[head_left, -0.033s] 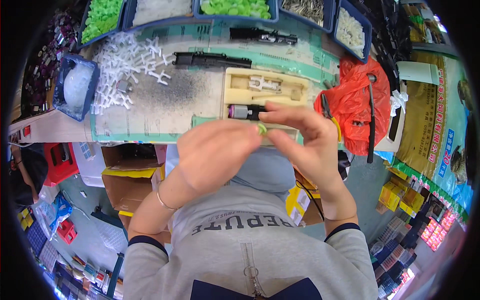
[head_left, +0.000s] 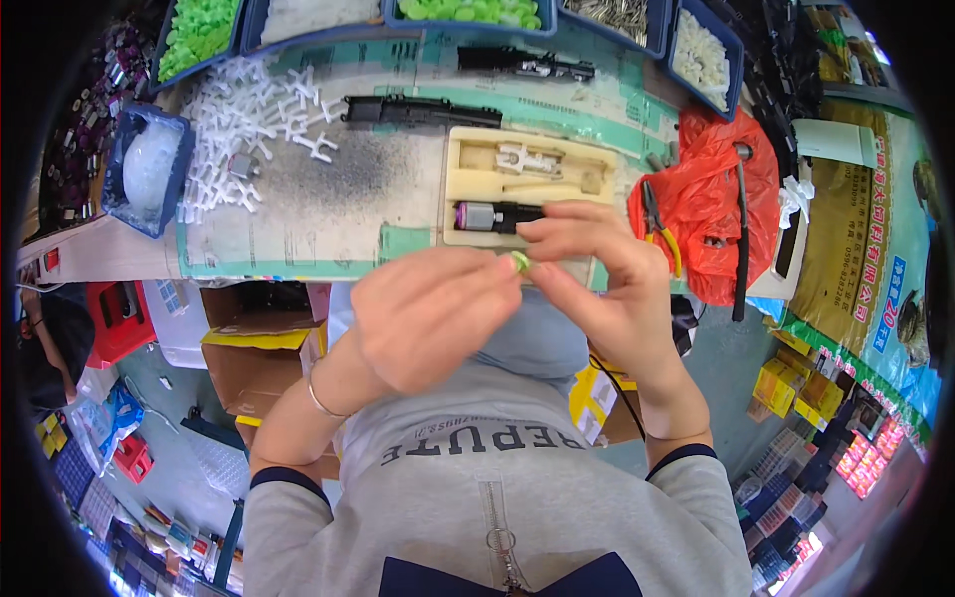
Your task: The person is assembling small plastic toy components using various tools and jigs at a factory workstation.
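Observation:
My left hand (head_left: 428, 313) and my right hand (head_left: 597, 274) meet in front of my chest, at the near edge of the workbench. Together their fingertips pinch a small green piece (head_left: 519, 262). Just beyond the hands lies a cream jig tray (head_left: 527, 184). In its near slot sits a small silver motor (head_left: 479, 216) with a purple end, joined to a black part that my right fingers partly hide. White fittings rest in the tray's upper slot.
A pile of white plastic cross pieces (head_left: 249, 129) lies at the left beside a blue tub (head_left: 149, 169). Two long black parts (head_left: 423, 109) lie behind the tray. Blue bins of green pieces (head_left: 199, 30) and white pieces (head_left: 701, 55) line the back. Yellow-handled pliers (head_left: 657, 224) rest on a red bag (head_left: 711, 199).

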### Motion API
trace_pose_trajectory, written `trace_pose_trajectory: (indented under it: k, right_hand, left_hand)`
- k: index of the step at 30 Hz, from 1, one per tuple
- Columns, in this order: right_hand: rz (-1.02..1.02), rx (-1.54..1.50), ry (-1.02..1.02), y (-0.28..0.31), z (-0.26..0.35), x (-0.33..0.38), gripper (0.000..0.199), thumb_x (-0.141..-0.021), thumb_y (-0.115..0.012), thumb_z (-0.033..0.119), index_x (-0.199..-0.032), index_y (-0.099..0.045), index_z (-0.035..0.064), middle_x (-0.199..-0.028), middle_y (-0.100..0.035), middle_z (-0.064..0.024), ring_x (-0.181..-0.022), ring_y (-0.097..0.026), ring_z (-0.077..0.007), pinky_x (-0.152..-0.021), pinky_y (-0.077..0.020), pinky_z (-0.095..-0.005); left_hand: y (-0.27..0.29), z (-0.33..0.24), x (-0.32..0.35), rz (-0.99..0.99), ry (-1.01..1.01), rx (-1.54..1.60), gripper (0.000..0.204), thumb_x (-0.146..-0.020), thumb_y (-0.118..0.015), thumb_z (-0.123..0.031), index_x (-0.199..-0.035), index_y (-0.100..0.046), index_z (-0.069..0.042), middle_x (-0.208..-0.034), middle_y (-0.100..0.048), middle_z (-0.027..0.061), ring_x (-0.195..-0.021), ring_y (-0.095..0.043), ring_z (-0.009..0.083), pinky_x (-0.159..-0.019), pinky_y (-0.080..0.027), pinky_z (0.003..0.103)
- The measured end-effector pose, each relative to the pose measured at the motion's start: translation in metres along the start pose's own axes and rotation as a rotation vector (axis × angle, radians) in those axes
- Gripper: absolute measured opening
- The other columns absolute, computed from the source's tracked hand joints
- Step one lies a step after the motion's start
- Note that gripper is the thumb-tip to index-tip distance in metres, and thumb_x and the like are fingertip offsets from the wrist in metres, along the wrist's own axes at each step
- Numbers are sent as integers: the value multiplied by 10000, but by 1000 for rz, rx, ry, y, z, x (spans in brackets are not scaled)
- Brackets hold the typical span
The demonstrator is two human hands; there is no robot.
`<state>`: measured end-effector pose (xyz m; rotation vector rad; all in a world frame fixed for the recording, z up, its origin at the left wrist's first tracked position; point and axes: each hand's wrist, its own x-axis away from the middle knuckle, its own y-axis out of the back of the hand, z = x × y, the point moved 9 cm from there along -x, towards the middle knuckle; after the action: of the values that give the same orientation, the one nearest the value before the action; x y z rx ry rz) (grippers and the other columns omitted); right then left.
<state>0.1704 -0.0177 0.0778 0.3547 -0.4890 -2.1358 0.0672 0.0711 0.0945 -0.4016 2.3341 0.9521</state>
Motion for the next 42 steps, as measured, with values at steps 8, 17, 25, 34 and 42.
trace_pose_trajectory:
  k: [8,17,25,34,42]
  right_hand:
    - [-60,520,188,-11,7,-2,176,-665,-726,36,-806,-635,93,-944,-564,-42,-945,-480,-249,-817,-353,-356]
    - [10,723,336,-21,-6,-17,216,-664,-732,68,-834,-606,114,-977,-569,-7,-972,-481,-240,-846,-315,-382]
    - [-79,665,170,15,-5,-37,237,-648,-769,153,-809,-601,105,-901,-601,-8,-936,-520,-219,-860,-313,-356]
    - [-174,1179,48,95,-75,-168,178,-787,-658,279,-881,-711,137,-783,-680,-50,-856,-598,-236,-816,-356,-428]
    - [-139,1206,101,73,-65,-185,103,-737,-634,171,-780,-691,96,-756,-667,-75,-847,-590,-267,-816,-360,-421]
  left_hand:
    - [-16,1,9,57,-146,-225,210,-713,-699,-102,-890,-645,-4,-958,-653,120,-837,-635,267,-716,-553,359]
    - [-28,35,11,141,-38,-289,272,-671,-688,-140,-938,-652,-95,-889,-583,27,-863,-579,184,-800,-462,361]
    - [-38,27,5,111,-69,-450,227,-670,-674,-154,-893,-643,-126,-848,-538,-19,-844,-552,146,-810,-424,347]
    - [33,64,-30,-189,91,-424,204,-682,-707,-92,-869,-626,-114,-830,-566,30,-766,-542,197,-690,-366,339]
    - [100,164,-64,-167,318,-761,156,-794,-632,-167,-857,-652,-25,-848,-601,97,-842,-580,288,-769,-436,398]
